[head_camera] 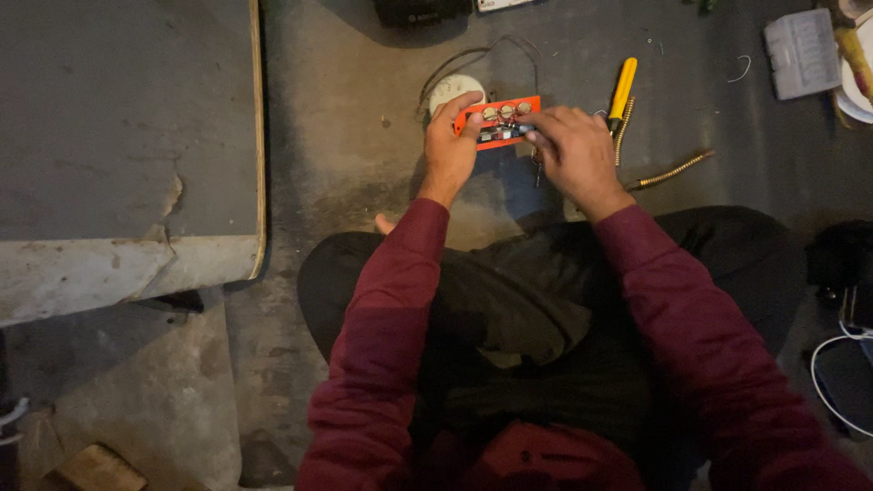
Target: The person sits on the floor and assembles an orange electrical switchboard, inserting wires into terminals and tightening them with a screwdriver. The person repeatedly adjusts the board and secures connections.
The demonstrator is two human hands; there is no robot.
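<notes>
Hands (450, 145) (573, 150) — gripping orange board (509, 111).

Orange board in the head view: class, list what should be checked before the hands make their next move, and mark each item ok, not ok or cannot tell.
1. Left hand steadies the orange board at its left end: ok.
2. Right hand fingertips on the board's right part: ok.
3. Board held flat: cannot tell.
4. Yellow-handled tool lies close beside the right hand: ok.
5. Small parts on the board sharp enough to check: not ok, blurred.
</notes>
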